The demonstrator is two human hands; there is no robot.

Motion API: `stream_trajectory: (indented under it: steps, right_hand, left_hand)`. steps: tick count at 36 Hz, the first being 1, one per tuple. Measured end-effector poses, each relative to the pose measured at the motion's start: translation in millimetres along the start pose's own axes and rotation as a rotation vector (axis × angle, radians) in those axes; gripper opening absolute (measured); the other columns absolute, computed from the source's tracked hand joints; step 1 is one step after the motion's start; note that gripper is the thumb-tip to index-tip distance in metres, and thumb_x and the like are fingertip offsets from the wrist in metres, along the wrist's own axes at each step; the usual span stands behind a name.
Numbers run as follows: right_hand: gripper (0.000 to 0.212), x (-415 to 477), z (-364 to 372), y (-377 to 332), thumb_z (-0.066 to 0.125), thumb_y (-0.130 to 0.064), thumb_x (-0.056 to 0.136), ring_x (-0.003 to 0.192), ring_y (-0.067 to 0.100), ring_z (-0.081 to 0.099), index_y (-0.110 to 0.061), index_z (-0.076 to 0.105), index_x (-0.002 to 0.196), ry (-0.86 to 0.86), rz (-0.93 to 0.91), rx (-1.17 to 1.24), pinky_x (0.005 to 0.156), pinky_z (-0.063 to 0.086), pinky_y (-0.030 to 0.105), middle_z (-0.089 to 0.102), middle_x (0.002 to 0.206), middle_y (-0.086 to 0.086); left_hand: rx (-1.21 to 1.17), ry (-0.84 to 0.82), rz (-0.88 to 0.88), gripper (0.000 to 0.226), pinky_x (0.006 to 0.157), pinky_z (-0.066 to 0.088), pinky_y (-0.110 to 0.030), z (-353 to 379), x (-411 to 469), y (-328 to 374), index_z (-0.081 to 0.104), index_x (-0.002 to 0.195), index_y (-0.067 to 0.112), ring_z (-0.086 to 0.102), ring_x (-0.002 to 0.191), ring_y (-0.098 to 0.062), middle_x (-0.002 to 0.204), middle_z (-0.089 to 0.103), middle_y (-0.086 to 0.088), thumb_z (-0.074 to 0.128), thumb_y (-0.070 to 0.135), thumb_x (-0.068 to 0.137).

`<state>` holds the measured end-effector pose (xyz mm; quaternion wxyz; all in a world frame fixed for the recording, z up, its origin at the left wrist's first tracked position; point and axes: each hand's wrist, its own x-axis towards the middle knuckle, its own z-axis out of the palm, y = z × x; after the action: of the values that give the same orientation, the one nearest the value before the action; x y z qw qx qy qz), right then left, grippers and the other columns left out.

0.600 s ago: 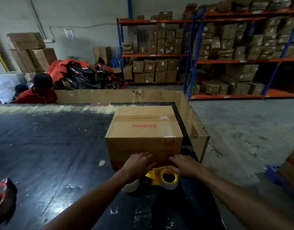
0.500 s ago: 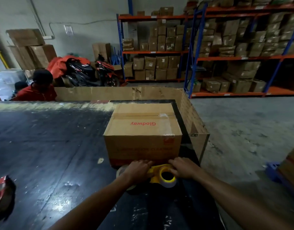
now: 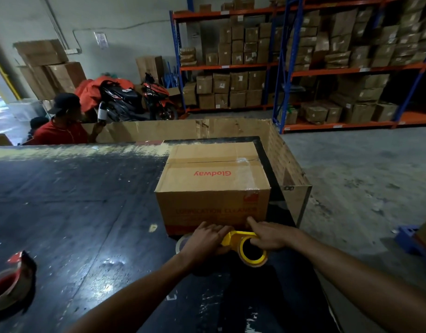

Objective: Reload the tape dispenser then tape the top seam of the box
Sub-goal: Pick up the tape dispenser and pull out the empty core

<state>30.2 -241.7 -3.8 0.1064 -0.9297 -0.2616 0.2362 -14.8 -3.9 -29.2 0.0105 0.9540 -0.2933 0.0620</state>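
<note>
A brown cardboard box (image 3: 213, 186) with red "Glodway" print stands on the dark table (image 3: 75, 212), its top seam running left to right with clear tape at the right end. Just in front of the box lies a yellow tape dispenser (image 3: 245, 246) holding a roll with a yellow core. My left hand (image 3: 204, 241) grips the dispenser's left end. My right hand (image 3: 269, 234) rests on its top, fingers over the core. A clear tape roll (image 3: 182, 242) peeks out left of my left hand, mostly hidden.
A red tape dispenser (image 3: 10, 282) lies at the table's near left edge. A cardboard wall (image 3: 286, 162) lines the table's far and right sides. A person in red (image 3: 63, 126) sits beyond the table. Shelving with boxes (image 3: 303, 56) stands behind.
Both hands have closed in on the yellow dispenser, the right hand now over its core. The person in red has turned their head.
</note>
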Motion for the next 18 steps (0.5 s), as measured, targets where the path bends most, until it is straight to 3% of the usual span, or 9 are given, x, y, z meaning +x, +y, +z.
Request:
stream_trajectory:
  steps: [4,7,11,15,18]
  right_hand:
    - [0.023,-14.7,-39.0,-11.5,0.048,-0.037,0.102,0.094,0.025,0.059,-0.016,0.053,0.112,0.054,-0.074,-0.068,0.082,0.05,0.04,0.057,0.108,0.006]
    - [0.018,-28.2,-72.1,-22.7,0.049,-0.033,0.102,0.09,0.021,0.06,-0.018,0.058,0.103,0.165,-0.113,-0.068,0.08,0.054,0.038,0.06,0.102,0.003]
    - [0.014,-39.8,-113.9,-36.1,0.05,-0.036,0.101,0.081,0.015,0.059,-0.024,0.056,0.096,0.303,-0.142,-0.072,0.074,0.051,0.034,0.059,0.092,-0.005]
    - [0.017,-43.7,-148.1,-48.5,0.046,-0.045,0.093,0.076,0.02,0.058,-0.028,0.052,0.094,0.461,-0.17,-0.105,0.068,0.049,0.04,0.059,0.087,-0.002]
    - [0.019,-46.3,-168.2,-56.3,0.051,-0.041,0.096,0.075,0.017,0.056,-0.024,0.055,0.101,0.555,-0.213,-0.153,0.065,0.042,0.037,0.059,0.087,-0.003]
  left_hand:
    - [-0.036,0.272,0.058,0.053,0.096,0.043,-0.035,-25.7,-4.3,-3.1,0.054,0.134,0.024,0.063,0.115,-0.019,0.126,0.067,0.001,0.049,0.06,0.094]
    - [-0.16,0.529,-0.04,0.051,0.091,0.046,-0.035,-44.0,-8.6,0.3,0.054,0.131,0.023,0.055,0.111,-0.018,0.124,0.058,-0.001,0.058,0.056,0.093]
    - [-0.59,0.841,-0.24,0.046,0.08,0.049,-0.026,-56.2,-6.5,19.8,0.047,0.113,0.02,0.055,0.098,-0.013,0.112,0.051,0.004,0.079,0.035,0.084]
    - [-0.942,0.713,-0.331,0.018,0.062,0.05,-0.023,-71.3,3.4,34.5,0.055,0.095,0.02,0.06,0.074,-0.005,0.083,0.061,0.008,0.068,0.033,0.094]
    - [-1.357,0.407,-0.283,0.032,0.083,0.06,-0.031,-97.3,15.6,42.6,0.055,0.126,0.025,0.069,0.105,-0.009,0.115,0.07,0.004,0.054,0.043,0.1]
